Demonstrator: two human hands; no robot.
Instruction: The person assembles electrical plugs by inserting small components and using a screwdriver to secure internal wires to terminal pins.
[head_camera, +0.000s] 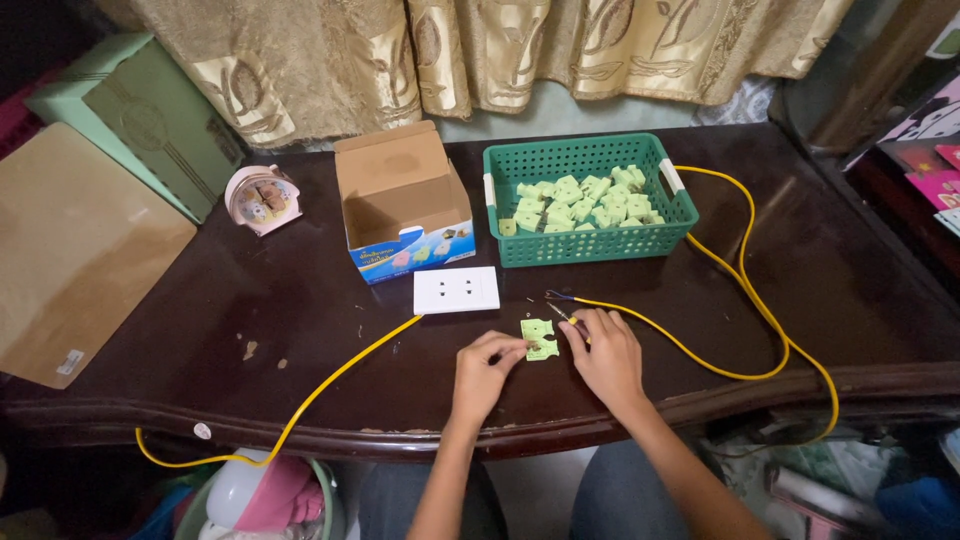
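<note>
Green plastic part lies flat on the dark wooden table, near its front edge, between both hands. Left hand: fingers pinched together on the left edge of the part. Right hand: fingers closed around a small screwdriver, its tip at the upper right of the part. A yellow cable runs across the table, passing just behind the hands. A white socket plate lies just behind the part. Behind it stand an open cardboard box and a green basket containing many similar green parts. A pink clock stands to the left of the box.
</note>
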